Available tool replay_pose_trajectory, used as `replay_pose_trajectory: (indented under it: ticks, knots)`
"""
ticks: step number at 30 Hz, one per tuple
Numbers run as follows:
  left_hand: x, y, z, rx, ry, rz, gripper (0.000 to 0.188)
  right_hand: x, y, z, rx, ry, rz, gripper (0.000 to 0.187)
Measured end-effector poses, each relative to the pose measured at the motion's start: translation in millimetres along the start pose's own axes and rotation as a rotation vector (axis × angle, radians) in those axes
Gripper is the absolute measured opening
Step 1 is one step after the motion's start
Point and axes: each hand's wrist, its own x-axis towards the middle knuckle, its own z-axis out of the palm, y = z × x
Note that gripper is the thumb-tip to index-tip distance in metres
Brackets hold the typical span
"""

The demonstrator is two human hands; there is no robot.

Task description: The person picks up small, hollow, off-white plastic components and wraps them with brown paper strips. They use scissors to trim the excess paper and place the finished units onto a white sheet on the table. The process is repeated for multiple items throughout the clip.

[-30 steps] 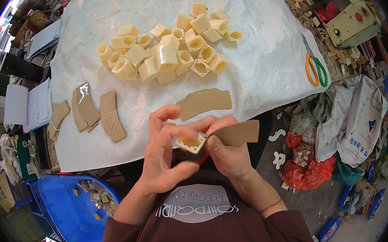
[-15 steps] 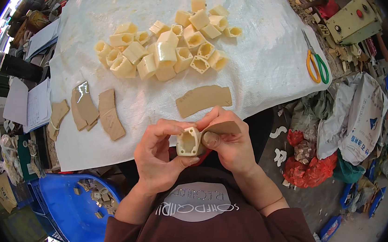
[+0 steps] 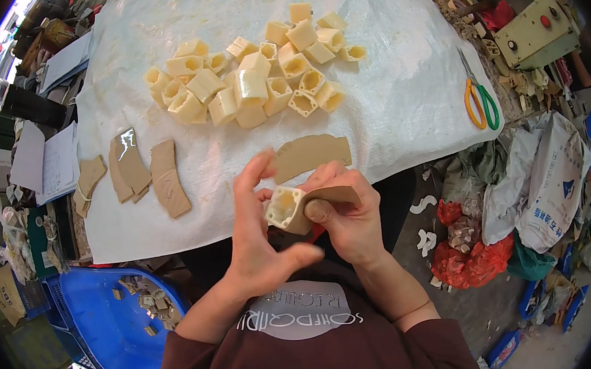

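"Fingers of the right hand (image 3: pixel 352 229), grip?"

"Closed up. Thumb pressing a brown strip (image 3: pixel 341 194) against the right side of a cream block (image 3: pixel 285 207). Other fingers behind, partly hidden by the strip."

"Left hand (image 3: pixel 251 241)?"

"Spread wide, nothing gripped. Index raised, thumb stretched out below the block. Other fingertips close by the block's left edge; touching or apart, unclear."

"Block versus fingers?"

"Between both hands. Just left of the right thumb, right of the left fingers, above the left thumb in view. Tilted, hollow end toward the camera, small holes at the corners. Free end of the strip sticking out over the right hand."

"Next ring out?"

"Curved brown piece (image 3: pixel 316 154) flat on white cloth (image 3: pixel 402 109), just past the fingertips. Beyond, pile of cream blocks (image 3: pixel 252 84), angles mixed. More brown pieces (image 3: pixel 170 178) off left, some overlapping."

"Edges?"

"Scissors (image 3: pixel 472 81) right, orange and green handles. Blue tub (image 3: pixel 103 337) lower left, small tan bits (image 3: pixel 155 308) inside. Open notebook (image 3: pixel 59 162) left. Red bags (image 3: pixel 476 262) and white sack (image 3: pixel 548 180) far right, off the cloth."
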Motion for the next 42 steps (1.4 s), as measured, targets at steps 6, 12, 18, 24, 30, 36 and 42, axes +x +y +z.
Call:
replay_pose_trajectory:
  ticks: [6, 12, 18, 24, 30, 36, 42]
  knots:
    - [-8.0, -17.0, -5.5, -0.095, 0.111, -0.190, 0.041, -0.6, -5.7, -4.2, -0.226, 0.047, 0.016, 0.009]
    - [-5.0, -9.1, -16.4, -0.108, 0.013, -0.246, 0.038, 2.1, -14.9, -8.0, -0.286, 0.030, 0.095, 0.011]
    - [-1.8, -7.7, -26.0, -0.146, -0.135, -0.275, 0.038, 5.2, -16.1, -14.7, 0.015, -0.056, 0.263, 0.013]
    - [-1.2, -7.6, -27.4, -0.264, -0.224, -0.355, 0.039, 8.0, -10.1, -15.3, 0.125, -0.150, 0.257, 0.025]
    - [-1.0, -19.9, -19.5, 0.028, -0.165, -0.039, 0.047, 6.0, -6.6, -20.4, 0.095, -0.093, 0.222, 0.018]
    - [-1.4, -12.3, 12.9, -0.207, 0.150, -0.203, 0.057, 6.0, -14.7, 1.6, -0.108, 0.079, 0.108, 0.010]
    - [-5.1, -22.1, 0.0, 0.013, 0.122, -0.091, 0.050, 5.3, -10.1, -6.6, -0.400, -0.007, 0.014, 0.013]
